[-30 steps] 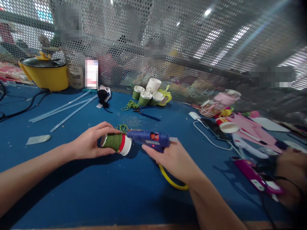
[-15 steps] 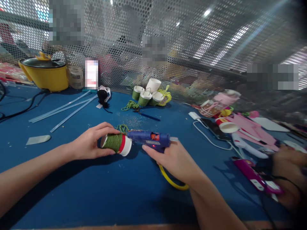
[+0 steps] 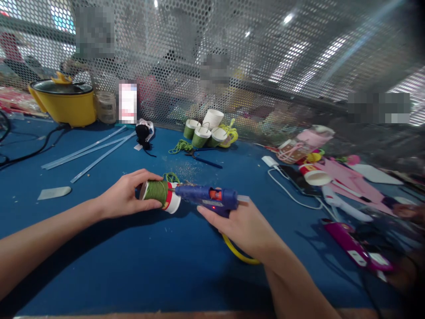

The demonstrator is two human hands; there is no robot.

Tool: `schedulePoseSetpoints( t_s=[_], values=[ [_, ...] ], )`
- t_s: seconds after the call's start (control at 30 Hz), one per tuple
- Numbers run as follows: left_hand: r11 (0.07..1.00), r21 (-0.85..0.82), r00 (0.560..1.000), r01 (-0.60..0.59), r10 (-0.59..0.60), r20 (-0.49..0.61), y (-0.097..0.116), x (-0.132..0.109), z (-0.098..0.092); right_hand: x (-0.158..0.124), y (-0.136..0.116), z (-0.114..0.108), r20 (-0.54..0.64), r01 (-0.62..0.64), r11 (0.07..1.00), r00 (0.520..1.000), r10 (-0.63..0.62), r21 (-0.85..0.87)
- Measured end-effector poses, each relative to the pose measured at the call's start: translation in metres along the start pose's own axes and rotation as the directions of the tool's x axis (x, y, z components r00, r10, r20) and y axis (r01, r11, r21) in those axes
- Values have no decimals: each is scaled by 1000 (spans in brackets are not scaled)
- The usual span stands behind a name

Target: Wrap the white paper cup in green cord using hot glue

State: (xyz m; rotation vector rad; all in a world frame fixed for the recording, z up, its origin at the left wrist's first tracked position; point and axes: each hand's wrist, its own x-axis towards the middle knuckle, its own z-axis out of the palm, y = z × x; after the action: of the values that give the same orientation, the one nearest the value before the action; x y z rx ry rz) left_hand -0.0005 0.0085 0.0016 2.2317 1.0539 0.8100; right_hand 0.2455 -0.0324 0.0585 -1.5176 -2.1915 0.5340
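My left hand (image 3: 128, 197) is wrapped round a paper cup (image 3: 160, 196) lying on its side, wound with green cord, with a red band and white rim toward the right. My right hand (image 3: 241, 223) grips a blue glue gun (image 3: 207, 197) with an orange trigger and a small red light. The gun's nozzle touches the cup near the red band. A yellow cable (image 3: 237, 252) runs from the gun under my right wrist. Loose green cord (image 3: 171, 177) lies just behind the cup.
On the blue table (image 3: 133, 266): glue sticks (image 3: 94, 153), a yellow pot (image 3: 64, 102), several green-wrapped cups (image 3: 206, 130), blue pliers (image 3: 199, 155), a phone with white charger (image 3: 292, 177), pink craft pieces (image 3: 335, 173), a purple glue gun (image 3: 355, 248). Perforated metal screen (image 3: 232, 66) behind. Another person's hand (image 3: 405, 210) at far right.
The glue gun's nozzle has slid left onto the cup's side and the cup has turned slightly. The other person's hand at the right has drawn back.
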Motion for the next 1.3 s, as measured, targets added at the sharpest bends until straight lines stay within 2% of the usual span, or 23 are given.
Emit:
schedulePoseSetpoints(
  t_s=[0.23,0.47,0.6,0.73,0.9,1.07,1.3],
  values=[
    [989,-115,996,88,-88,3,-3,0,2,0,-6,-1,2,20,998,1000,-21,64],
    [974,-145,984,174,-176,-1,-1,2,3,-2,-4,0,28,41,998,999,-42,47],
    [970,-160,983,181,-183,1,-1,2,3,-2,-4,0,30,55,997,998,-57,59],
    [986,-116,993,119,-121,-16,-2,1,2,-1,-3,0,19,36,998,999,-37,61],
    [1000,9,999,-19,19,-38,-1,0,0,-1,0,0,-12,8,1000,1000,-8,13],
    [988,76,990,-131,134,-43,0,-1,1,-1,0,-1,-6,-55,998,998,55,31],
    [968,114,974,-224,226,-4,-2,-2,1,2,-3,-2,-30,-53,998,998,54,37]
  ],
)
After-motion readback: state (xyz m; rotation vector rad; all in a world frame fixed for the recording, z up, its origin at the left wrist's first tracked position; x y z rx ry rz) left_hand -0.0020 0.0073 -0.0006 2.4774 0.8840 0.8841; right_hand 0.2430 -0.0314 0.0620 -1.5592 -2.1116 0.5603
